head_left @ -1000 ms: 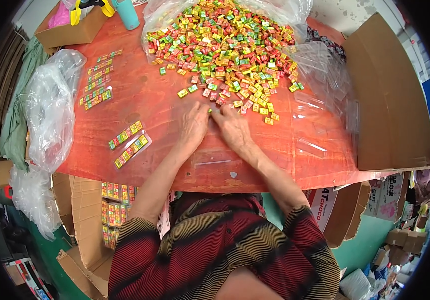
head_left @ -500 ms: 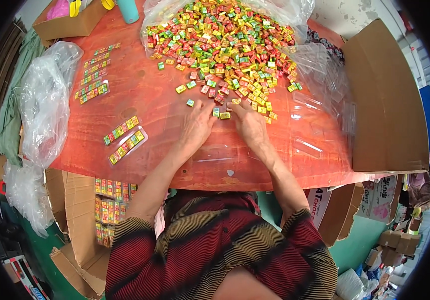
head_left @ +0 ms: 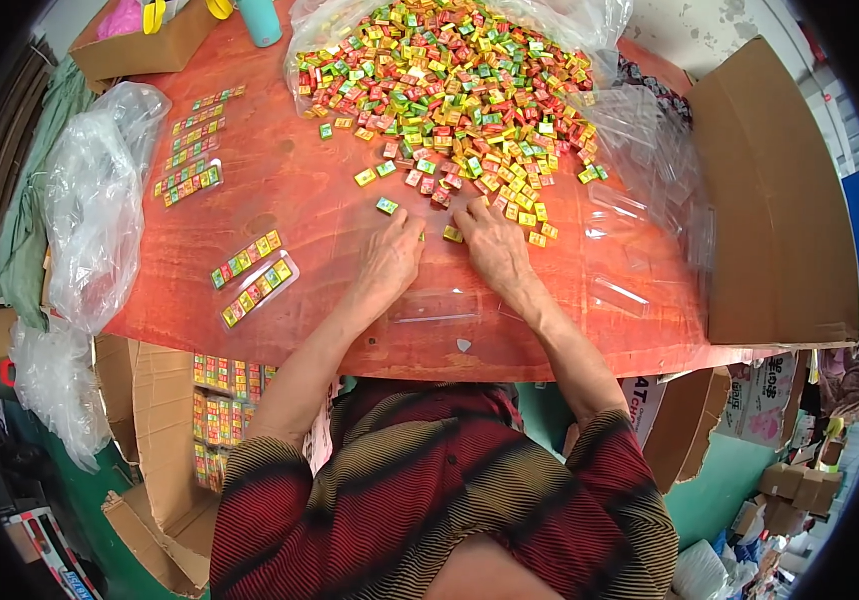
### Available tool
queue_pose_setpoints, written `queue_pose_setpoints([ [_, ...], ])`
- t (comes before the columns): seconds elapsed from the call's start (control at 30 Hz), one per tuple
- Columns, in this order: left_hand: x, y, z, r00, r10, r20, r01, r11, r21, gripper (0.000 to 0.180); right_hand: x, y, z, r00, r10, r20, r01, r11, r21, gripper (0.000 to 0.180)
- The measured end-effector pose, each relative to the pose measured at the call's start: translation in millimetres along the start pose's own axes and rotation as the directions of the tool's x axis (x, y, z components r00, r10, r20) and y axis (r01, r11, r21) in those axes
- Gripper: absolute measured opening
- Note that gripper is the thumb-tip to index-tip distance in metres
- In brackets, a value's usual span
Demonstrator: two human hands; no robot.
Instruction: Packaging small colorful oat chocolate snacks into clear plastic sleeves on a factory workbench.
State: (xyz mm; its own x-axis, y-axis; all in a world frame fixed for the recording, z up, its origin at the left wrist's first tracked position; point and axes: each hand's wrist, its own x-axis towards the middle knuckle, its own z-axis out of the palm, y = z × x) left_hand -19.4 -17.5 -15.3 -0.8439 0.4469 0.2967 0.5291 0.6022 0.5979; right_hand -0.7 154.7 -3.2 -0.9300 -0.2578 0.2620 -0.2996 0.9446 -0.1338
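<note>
Both my hands rest low over the red table, just in front of a large heap of small coloured boxes [head_left: 450,80] in yellow, red, green and orange. My left hand [head_left: 390,258] is closed, with a sliver of a small box showing by its thumb. A green-topped box [head_left: 387,206] lies just beyond its fingers. My right hand [head_left: 497,245] has its fingers bent and pressed together; whatever they grip is hidden. Against its thumb side lies a yellow box [head_left: 453,233]. Between my forearms is an empty clear plastic tray [head_left: 435,306].
At left lie two filled trays [head_left: 258,290] and several more farther back [head_left: 188,182]. Clear empty trays [head_left: 640,150] pile up at right beside a tall cardboard sheet [head_left: 780,200]. A clear plastic bag [head_left: 95,200] hangs over the left edge, above an open carton [head_left: 165,430] holding packed trays.
My left hand has closed over the green box that lay between my hands. My right fingers have moved slightly, covering the boxes that showed by them. The yellow box stays in place.
</note>
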Motion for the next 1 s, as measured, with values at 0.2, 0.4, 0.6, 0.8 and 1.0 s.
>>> queue_pose_setpoints([
  [0.2, -6.1, -4.9, -4.3, 1.000, 0.017, -0.021, -0.017, 0.999, 0.034, 0.015, 9.9, 7.5, 0.0, 0.988, 0.019, -0.155, -0.010, 0.998, 0.059, 0.026],
  [0.4, -7.9, -2.2, -3.9, 1.000, 0.019, -0.018, -0.019, 1.000, 0.002, 0.019, -14.2, -15.8, -3.9, 0.996, -0.086, -0.033, 0.088, 0.993, 0.079, 0.033],
  [0.6, -4.6, -2.2, 7.2, 0.999, 0.032, -0.019, -0.032, 0.999, -0.012, 0.018, -20.0, -8.4, 4.5, 0.983, 0.168, 0.076, -0.170, 0.985, 0.023, 0.020],
  [0.8, 1.1, -0.9, 9.1, 0.999, 0.025, -0.037, -0.027, 0.999, -0.037, 0.018, 8.4, 0.3, -14.1, 0.975, 0.222, -0.004, -0.222, 0.975, 0.023, 0.026],
  [1.0, -3.1, -1.3, 1.6, 1.000, 0.000, -0.017, -0.001, 0.998, -0.068, 0.022, -0.1, 0.3, 4.1, 0.982, 0.187, 0.033, -0.189, 0.980, 0.069, 0.029],
])
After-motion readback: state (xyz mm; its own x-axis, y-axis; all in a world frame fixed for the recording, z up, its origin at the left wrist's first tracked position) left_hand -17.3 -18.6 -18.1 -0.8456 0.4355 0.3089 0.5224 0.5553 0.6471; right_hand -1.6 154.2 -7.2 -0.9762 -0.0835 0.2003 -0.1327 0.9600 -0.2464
